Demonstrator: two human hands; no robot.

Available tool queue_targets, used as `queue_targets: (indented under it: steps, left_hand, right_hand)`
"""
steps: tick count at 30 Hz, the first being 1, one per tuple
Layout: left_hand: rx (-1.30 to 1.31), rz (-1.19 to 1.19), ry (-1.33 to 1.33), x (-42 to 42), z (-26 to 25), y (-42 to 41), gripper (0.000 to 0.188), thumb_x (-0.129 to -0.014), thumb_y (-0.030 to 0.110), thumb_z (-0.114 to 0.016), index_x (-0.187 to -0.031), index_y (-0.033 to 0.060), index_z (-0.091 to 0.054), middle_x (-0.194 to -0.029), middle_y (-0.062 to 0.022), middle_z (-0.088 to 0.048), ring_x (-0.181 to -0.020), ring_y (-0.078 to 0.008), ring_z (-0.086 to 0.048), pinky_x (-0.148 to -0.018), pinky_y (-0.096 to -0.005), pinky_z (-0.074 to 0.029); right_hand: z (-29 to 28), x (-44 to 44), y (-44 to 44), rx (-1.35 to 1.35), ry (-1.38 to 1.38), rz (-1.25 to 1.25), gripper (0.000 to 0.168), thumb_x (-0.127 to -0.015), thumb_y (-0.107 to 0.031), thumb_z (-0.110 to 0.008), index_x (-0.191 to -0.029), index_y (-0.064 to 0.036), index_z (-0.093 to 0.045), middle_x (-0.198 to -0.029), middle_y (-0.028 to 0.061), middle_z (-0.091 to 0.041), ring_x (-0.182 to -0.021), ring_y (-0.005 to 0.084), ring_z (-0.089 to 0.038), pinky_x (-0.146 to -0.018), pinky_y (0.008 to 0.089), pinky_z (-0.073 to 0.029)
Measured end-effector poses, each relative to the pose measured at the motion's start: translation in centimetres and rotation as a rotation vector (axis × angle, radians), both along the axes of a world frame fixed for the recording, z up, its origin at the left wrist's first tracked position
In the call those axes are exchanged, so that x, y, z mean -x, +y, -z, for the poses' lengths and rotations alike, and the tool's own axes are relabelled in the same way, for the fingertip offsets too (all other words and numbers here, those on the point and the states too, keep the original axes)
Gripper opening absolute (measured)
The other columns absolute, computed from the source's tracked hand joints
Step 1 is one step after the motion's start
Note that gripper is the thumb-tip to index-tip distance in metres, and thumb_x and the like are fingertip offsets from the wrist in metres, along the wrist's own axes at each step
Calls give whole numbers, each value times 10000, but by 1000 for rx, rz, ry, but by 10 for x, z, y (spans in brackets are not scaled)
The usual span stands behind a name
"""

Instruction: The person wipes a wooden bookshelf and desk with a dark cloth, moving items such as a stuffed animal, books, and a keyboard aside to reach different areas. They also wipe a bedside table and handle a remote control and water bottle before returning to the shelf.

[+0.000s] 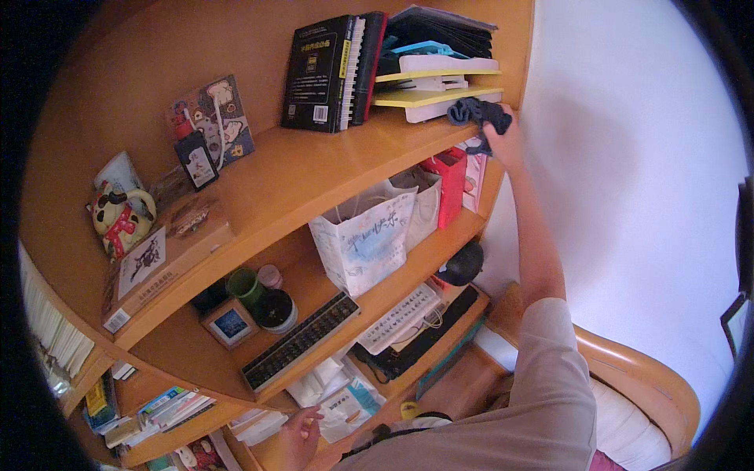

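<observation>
My right hand (505, 141) reaches up to the right end of the upper wooden shelf (330, 154) and grips a bunched dark blue cloth (480, 115). The cloth lies against the shelf's front edge, and part of it hangs over. Just behind it are stacked yellow-and-white trays (430, 97) holding black folders. My left hand (300, 438) is low at the bottom of the view, with loosely bent fingers and nothing in it. Near its fingertips are white plastic packets (344, 406) on a lower shelf.
Spiral-bound books (324, 73) lean on the trays. Further left stand a decorated panel (227, 120), a cat figurine (121, 218) and a long box (171, 253). Below are paper bags (368, 235), an abacus (300, 341) and a framed picture (231, 325). A white wall (624, 235) borders my right arm.
</observation>
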State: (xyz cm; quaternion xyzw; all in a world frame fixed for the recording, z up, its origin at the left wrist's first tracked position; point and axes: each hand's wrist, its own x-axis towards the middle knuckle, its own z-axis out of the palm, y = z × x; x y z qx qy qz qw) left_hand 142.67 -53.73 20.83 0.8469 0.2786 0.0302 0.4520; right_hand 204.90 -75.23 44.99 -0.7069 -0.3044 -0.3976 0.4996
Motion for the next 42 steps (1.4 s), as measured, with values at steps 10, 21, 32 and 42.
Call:
queue_targets:
  steps: [10,21,32,42]
  left_hand:
    - [-327,-33,-195,-9,-23,17,239,-889,55,-598,-1125,37,-629,-962,-102,-700,-771,-177,-658,-671,-295,-538]
    - [-310,-258,-108,53,-2,24,211,-885,88,-593,-1090,57,-631,-931,-125,-681,-746,-259,-661,-678,-357,-524]
    - [-504,-101,-206,4,-89,10,224,-852,98,-592,-1061,21,-614,-952,-207,-646,-849,-382,-625,-757,-453,-504]
    - [-538,-60,-192,24,-89,-9,214,-847,91,-588,-1050,33,-619,-920,-171,-654,-829,-363,-628,-733,-439,-515]
  right_hand:
    - [10,141,57,228,-460,-441,404,-580,-144,-688,-956,-86,-554,-1182,109,-645,-1169,279,-584,-1121,488,-307]
    - [1,-32,-28,179,-30,129,448,-680,-209,-757,-1090,-65,-647,-1008,187,-672,-952,315,-657,-863,397,-515]
    - [-12,230,80,421,-367,-309,570,-604,-66,-736,-1138,-65,-536,-1197,164,-579,-1169,342,-516,-1013,422,-397]
    - [37,289,160,203,-661,-554,526,-679,-278,-761,-1126,-92,-556,-1342,141,-534,-1297,377,-441,-1071,543,-327]
